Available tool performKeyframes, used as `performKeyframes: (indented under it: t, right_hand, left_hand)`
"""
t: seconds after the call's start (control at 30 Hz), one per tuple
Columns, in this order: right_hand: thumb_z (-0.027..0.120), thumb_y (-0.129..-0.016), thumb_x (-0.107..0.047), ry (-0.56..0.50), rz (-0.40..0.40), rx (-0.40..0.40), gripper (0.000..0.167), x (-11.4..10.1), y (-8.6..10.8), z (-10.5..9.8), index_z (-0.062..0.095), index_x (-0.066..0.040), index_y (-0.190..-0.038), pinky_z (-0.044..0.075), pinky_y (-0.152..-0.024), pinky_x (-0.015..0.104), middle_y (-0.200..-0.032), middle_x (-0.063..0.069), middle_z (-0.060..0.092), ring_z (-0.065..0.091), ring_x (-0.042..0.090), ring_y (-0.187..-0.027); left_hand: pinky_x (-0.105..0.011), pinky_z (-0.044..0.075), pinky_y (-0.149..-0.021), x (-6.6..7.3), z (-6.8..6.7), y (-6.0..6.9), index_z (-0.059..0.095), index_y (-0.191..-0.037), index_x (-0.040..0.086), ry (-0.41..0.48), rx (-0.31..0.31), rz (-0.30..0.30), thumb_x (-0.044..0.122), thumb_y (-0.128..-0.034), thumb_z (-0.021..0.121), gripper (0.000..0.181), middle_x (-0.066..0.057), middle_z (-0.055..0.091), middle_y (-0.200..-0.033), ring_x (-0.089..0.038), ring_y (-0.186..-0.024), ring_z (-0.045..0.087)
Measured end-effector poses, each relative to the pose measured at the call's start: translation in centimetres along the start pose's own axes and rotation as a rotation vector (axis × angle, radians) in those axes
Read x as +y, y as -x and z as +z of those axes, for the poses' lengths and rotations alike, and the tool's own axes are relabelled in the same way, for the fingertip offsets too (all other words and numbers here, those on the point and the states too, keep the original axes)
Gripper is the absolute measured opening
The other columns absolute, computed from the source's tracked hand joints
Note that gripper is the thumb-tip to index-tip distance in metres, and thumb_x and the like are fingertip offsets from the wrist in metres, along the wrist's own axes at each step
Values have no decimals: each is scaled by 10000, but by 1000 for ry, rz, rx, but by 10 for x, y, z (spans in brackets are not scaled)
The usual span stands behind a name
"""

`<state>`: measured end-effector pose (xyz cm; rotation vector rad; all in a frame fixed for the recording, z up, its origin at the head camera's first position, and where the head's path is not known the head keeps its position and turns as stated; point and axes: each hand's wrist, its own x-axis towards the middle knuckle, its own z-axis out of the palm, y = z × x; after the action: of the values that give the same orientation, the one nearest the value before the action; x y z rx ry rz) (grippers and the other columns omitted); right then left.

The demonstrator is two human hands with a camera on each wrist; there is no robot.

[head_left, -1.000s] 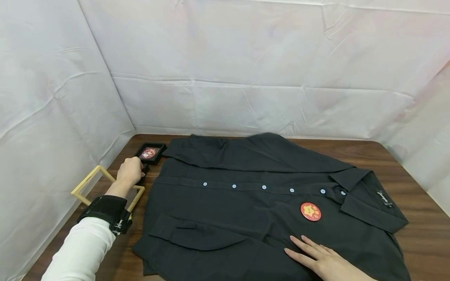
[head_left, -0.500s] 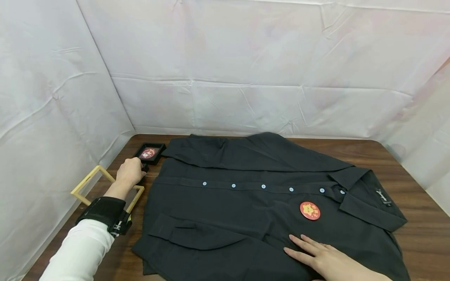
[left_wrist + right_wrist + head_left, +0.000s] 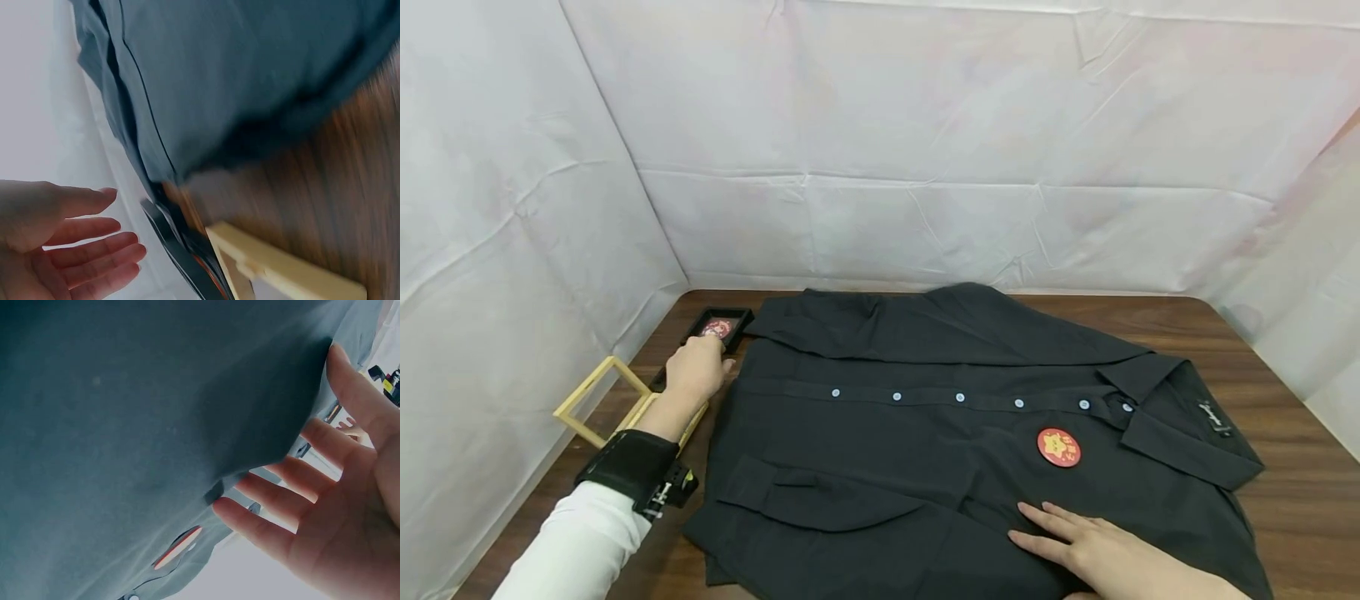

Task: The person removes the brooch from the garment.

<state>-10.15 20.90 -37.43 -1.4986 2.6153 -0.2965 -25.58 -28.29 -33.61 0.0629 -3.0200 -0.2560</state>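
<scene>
we are looking down at a brown wood-grained table [image 3: 1150,321], and a black, collared, button-up fabric shirt [image 3: 865,442] is lying spread across it, collar pointing to the right of the head view. over at the left, the left hand [image 3: 696,367] is hanging just in front of a small black square frame [image 3: 744,322], which is sitting near the far left corner, just beside the shirt; from the left wrist we are seeing its fingers extending loosely straight, thumb standing apart, but whether they are touching the frame we are unable to tell. inside that frame a round red picture badge [image 3: 718,327] is showing, partly covered by the hand. a dark piece [image 3: 658,381] is peeking out beside the wrist, too hidden for us to name, and a pale yellow hollow rectangular frame [image 3: 583,386] is showing on both sides of the forearm. meanwhile the right hand [image 3: 1090,550] is resting on the shirt's near side, fingers slightly spread, tips touching the cloth. just beyond it a round red badge with a yellow star [image 3: 1059,447] is lying on the shirt's front, and small pale round buttons [image 3: 959,397] are running in a row past it
</scene>
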Motion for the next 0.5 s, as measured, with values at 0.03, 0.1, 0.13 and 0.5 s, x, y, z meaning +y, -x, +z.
performKeyframes:
  t: [0.03,0.1,0.13,0.5]
  right_hand:
    - [516,-845,-456,-7,2,-8,569,0,0,0,410,-183,-1334,483,-668,365,-1293,118,447,519,340,-1042]
    - [506,-854,-451,-21,3,-23,558,1,0,-1,410,-182,-1334,482,-667,361,-1289,119,450,517,332,-1048]
    - [504,-853,-453,-23,1,-24,559,1,1,-1,414,-179,-1332,482,-668,358,-1283,123,456,519,329,-1047]
    - [545,-783,-546,28,-44,51,665,-3,6,2,427,-174,-1322,476,-654,310,-1244,119,493,537,282,-1029]
  left_hand:
    - [-483,450,-510,4,1,1,632,-895,-64,9,16,16,131,-810,630,213,-281,595,-847,-405,-673,583]
    - [-466,456,-505,14,3,5,632,-935,-67,26,47,57,120,-807,635,226,-268,605,-864,-390,-662,589]
    - [-463,460,-512,20,4,7,632,-952,-67,34,65,79,117,-804,641,236,-264,609,-881,-385,-666,592]
    - [-394,488,-544,90,4,30,654,-994,-11,58,139,305,158,-785,677,270,-169,620,-938,-290,-686,614]
